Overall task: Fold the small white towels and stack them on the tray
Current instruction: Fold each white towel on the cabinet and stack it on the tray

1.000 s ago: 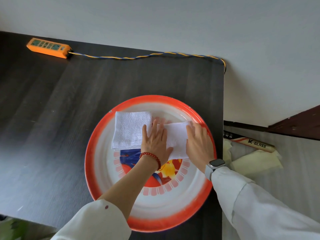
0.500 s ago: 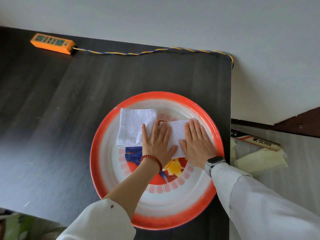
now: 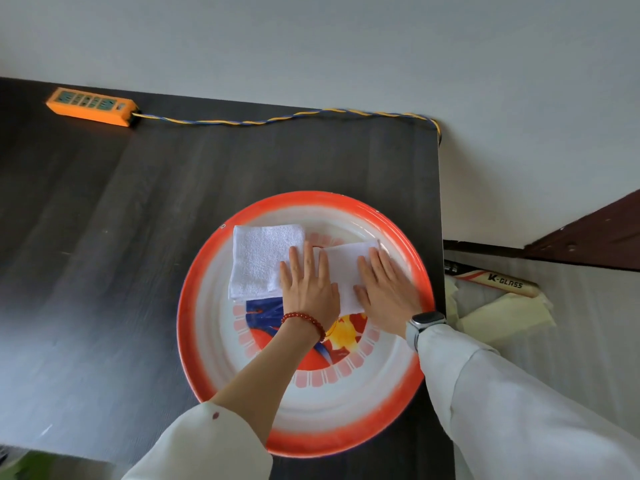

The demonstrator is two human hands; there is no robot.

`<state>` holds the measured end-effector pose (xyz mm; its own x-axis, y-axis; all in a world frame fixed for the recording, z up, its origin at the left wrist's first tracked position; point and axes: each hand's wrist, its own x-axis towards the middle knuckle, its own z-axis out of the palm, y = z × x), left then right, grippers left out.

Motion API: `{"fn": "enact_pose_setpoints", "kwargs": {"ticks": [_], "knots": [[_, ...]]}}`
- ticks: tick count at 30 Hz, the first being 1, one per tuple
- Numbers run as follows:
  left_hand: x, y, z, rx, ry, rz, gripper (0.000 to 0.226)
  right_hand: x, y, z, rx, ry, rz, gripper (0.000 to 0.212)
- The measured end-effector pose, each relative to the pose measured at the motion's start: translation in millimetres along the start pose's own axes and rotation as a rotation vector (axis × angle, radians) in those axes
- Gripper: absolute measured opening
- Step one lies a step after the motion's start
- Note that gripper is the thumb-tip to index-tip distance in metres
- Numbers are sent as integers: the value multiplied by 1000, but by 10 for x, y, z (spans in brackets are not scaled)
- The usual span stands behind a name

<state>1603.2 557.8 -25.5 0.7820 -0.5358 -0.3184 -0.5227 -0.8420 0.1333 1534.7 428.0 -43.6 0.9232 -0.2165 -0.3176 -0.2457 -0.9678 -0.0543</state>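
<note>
Head view: left hand and right hand press towel flat on tray.

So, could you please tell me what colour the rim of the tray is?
The tray has an orange-red rim fading to white inward, seen in the head view.

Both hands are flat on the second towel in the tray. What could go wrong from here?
The towel under the hands lies beside the folded towel, not on it, so lifting it across may undo the fold. The tray sits near the table's right edge; a hard press could shift it.
</note>
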Motion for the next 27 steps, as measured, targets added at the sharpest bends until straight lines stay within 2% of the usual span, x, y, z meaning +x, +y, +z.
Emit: {"fn": "enact_pose_setpoints", "kwargs": {"ticks": [3,7,13,20,27], "knots": [[-19,-8,-153,-29,47,31,53,-109,-29,-184,173,167,-24,40],[-76,-92,-401,-80,71,93,49,-377,14,-444,560,247,141,38],[-339,210,-874,-212,131,207,37,-1033,252,-827,798,342,346,29],[-1171,1598,-958,-185,59,559,27,-2514,827,-923,842,515,543,24],[-2802,3576,-776,-113,62,964,29,-5085,1498,-612,769,771,893,20]]}}
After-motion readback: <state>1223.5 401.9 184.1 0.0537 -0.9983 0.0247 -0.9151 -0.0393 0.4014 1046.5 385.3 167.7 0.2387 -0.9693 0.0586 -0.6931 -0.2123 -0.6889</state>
